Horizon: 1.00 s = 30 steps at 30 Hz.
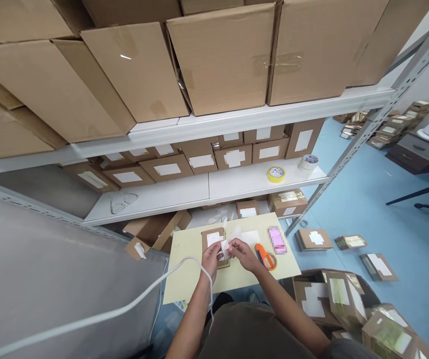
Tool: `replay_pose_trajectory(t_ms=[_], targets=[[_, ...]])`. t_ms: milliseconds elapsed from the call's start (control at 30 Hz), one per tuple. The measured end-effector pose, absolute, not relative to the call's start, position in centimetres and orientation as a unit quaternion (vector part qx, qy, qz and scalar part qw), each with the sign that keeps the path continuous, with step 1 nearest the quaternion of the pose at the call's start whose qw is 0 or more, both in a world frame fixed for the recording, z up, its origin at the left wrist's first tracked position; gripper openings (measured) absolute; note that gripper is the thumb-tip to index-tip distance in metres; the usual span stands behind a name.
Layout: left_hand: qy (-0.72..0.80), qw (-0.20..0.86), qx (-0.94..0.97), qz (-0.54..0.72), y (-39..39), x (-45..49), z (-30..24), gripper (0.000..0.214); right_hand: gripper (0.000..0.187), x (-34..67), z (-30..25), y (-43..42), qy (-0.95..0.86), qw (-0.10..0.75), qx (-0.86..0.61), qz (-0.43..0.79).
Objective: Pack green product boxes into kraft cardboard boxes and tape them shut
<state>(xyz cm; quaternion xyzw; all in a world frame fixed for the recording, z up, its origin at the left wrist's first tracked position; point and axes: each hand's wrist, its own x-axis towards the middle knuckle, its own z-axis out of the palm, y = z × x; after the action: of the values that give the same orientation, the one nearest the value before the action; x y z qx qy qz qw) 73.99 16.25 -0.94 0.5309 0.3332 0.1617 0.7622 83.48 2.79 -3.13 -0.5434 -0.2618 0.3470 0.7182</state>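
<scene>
Over a small pale yellow table [188,279], my left hand [211,258] and my right hand [241,253] both pinch a small white slip of paper [226,245] between them. Under the hands lies a small brown cardboard box [212,237] with a white label. Orange-handled scissors [265,256] lie just right of my right hand, and a pink object [277,239] lies beyond them. Another white sheet [250,236] rests on the table behind my right hand.
A white metal shelf [184,192] ahead holds labelled brown boxes [232,157], a yellow tape roll [276,173] and a white tape roll [308,161]. Big cartons [221,60] fill the upper shelf. Small boxes [313,238] lie on the blue floor, right. A white cable [124,310] crosses at left.
</scene>
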Motion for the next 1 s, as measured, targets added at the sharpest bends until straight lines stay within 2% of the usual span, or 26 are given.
replay_pose_trajectory(t_ms=[133,367,533,667,767,867,1000], targets=[[0.326,0.753,0.551,0.153,16.1,73.4,-1.0,0.06,0.05,83.5,-3.4,2.9,-0.266,0.717,-0.541,0.35],[0.337,0.698,0.606,0.175,16.2,72.7,-1.6,0.043,0.042,83.0,-4.5,3.6,-0.241,0.715,-0.546,0.365],[0.313,0.67,0.647,0.184,15.5,72.7,-2.0,0.031,0.047,82.5,-5.2,4.0,-0.217,0.706,-0.58,0.344],[0.314,0.691,0.629,0.17,16.2,73.1,-2.5,0.036,0.052,82.8,-4.8,3.6,-0.217,0.708,-0.581,0.336],[0.348,0.71,0.584,0.183,18.7,73.5,-3.0,0.047,0.052,83.4,-4.3,2.7,-0.191,0.723,-0.576,0.33],[0.398,0.711,0.525,0.246,23.4,73.5,-3.3,0.054,0.047,83.9,-4.2,1.8,-0.136,0.749,-0.589,0.271],[0.49,0.66,0.438,0.363,30.8,71.7,-3.7,0.045,0.045,84.1,-4.8,2.2,-0.042,0.767,-0.62,0.161]])
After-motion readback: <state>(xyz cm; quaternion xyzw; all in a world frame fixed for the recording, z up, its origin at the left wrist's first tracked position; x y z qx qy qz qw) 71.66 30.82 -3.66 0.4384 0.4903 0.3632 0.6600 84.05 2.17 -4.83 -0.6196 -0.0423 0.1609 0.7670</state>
